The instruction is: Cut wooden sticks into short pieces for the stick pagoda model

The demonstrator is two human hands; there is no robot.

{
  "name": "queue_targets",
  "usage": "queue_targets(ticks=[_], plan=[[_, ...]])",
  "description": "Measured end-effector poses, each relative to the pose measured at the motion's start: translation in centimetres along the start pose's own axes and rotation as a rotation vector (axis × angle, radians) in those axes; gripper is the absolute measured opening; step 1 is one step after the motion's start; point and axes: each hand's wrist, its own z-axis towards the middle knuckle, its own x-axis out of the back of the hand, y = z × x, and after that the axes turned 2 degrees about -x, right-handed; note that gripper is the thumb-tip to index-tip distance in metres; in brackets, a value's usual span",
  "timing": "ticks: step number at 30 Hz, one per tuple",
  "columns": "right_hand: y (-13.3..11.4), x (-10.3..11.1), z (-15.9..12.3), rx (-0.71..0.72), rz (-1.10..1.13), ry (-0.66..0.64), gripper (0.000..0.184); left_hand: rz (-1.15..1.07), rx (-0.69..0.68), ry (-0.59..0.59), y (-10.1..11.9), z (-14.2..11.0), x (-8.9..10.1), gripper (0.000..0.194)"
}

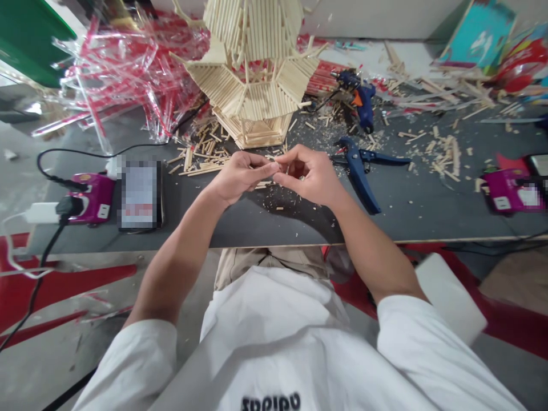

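My left hand point(245, 176) and my right hand point(311, 176) meet fingertip to fingertip over the front of the dark table. Both are closed in a pinch; whatever small thing sits between the fingers is hidden. Just behind them stands a tiered model tower point(261, 100) built of pale wooden sticks, its top cut off by the frame. Loose wooden sticks point(205, 165) lie left of my left hand. To the right of my right hand rests a blue-handled cutter point(358, 171), apart from it.
A blue glue gun point(365, 105) lies behind the cutter. Crumpled red and clear wrappers point(141, 74) heap at the back left. On the left are a phone point(140, 194) and a purple power strip point(92, 197) with cables; another purple block point(511, 191) sits far right. Stick scraps point(447, 157) litter the table.
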Motion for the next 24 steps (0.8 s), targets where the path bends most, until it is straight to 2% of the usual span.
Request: queue_targets(ticks=[4, 9, 17, 24], plan=[[-0.3, 0.1, 0.0, -0.040, 0.019, -0.029, 0.032, 0.016, 0.001, 0.017, -0.4, 0.2, 0.2, 0.047], [-0.4, 0.1, 0.1, -0.046, 0.089, 0.010, 0.034, 0.042, 0.022, -0.010, -0.4, 0.2, 0.1, 0.050], [-1.0, -0.1, 0.2, 0.037, -0.068, 0.084, 0.029, -0.001, -0.025, 0.067, -0.3, 0.3, 0.0, 0.048], [-1.1, -0.8, 0.1, 0.029, -0.057, 0.092, 0.026, 0.013, -0.053, 0.103, -0.7, 0.5, 0.0, 0.053]])
